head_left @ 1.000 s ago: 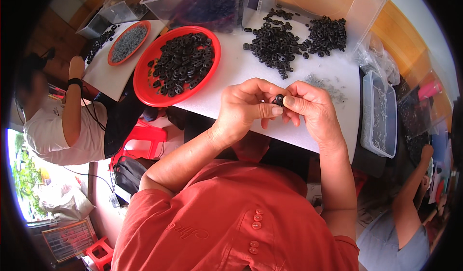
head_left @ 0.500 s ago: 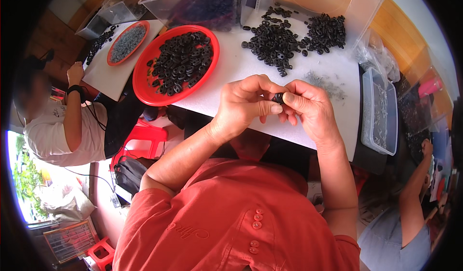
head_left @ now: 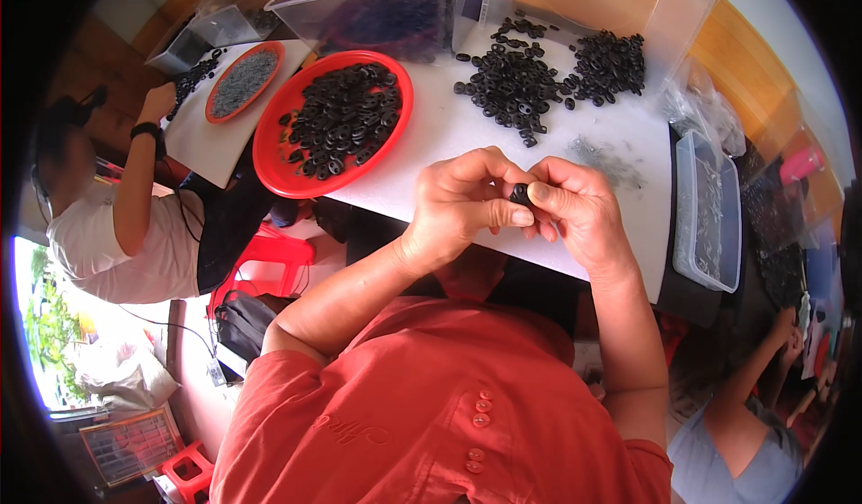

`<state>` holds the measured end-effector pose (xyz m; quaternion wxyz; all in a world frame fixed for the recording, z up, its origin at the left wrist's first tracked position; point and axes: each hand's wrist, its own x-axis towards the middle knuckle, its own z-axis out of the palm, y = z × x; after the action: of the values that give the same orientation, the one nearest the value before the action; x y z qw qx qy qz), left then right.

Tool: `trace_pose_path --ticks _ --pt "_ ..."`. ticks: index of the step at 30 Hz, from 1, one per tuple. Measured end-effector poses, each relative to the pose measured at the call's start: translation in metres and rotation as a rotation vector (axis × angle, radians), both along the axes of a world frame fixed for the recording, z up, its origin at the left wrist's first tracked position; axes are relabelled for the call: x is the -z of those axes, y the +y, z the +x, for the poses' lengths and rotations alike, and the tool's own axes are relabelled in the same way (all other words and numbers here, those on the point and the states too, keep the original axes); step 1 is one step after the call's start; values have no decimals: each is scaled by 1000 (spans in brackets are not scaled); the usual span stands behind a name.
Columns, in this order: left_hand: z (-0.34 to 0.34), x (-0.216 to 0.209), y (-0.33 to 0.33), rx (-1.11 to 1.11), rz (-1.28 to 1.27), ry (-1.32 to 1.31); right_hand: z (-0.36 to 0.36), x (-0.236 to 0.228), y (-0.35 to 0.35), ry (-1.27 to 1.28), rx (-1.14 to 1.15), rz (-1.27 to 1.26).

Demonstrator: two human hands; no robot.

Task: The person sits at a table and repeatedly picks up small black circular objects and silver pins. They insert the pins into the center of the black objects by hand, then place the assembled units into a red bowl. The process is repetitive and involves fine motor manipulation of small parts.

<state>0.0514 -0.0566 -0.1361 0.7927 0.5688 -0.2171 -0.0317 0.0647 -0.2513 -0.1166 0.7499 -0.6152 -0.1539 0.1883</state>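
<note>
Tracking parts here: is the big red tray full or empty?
Partly full: black pieces heap on the big red tray, leaving its rim bare.

"What does the person have on?"

"A red shirt (head_left: 386, 374), loose and creased across the front."

"Long sleeves?"

"Short. The left sleeve (head_left: 268, 392) ends near the elbow, and so does the right sleeve (head_left: 642, 466); both forearms (head_left: 355, 296) are bare."

"Any buttons?"

"Five that I can see, round, shiny and reddish: three buttons (head_left: 482, 420) in one cluster, two in another, with stitched seams alongside."

"Any marking?"

"Yes, curly embroidery (head_left: 345, 429) in a red close to the shirt's own, to the left of the buttons."
</note>
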Motion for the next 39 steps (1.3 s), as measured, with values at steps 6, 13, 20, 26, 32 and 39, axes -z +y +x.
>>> trace_pose_path --ticks 6,13,20,26,32,39 --pt "-5 13 7 43 -139 135 -5 8 10 165 -48 140" --pt "-7 4 5 82 -276 257 -4 20 15 238 -107 243" --pt "8 -59 57 -381 222 -37 0 -13 -4 -148 367 -7" --pt "61 -83 120 -666 1036 -587 -5 -7 -48 -148 609 18" --pt "56 -26 6 -229 926 -589 -5 9 -50 -183 672 97" --pt "103 3 -68 -263 1121 -952 -9 16 -61 -162 670 146"
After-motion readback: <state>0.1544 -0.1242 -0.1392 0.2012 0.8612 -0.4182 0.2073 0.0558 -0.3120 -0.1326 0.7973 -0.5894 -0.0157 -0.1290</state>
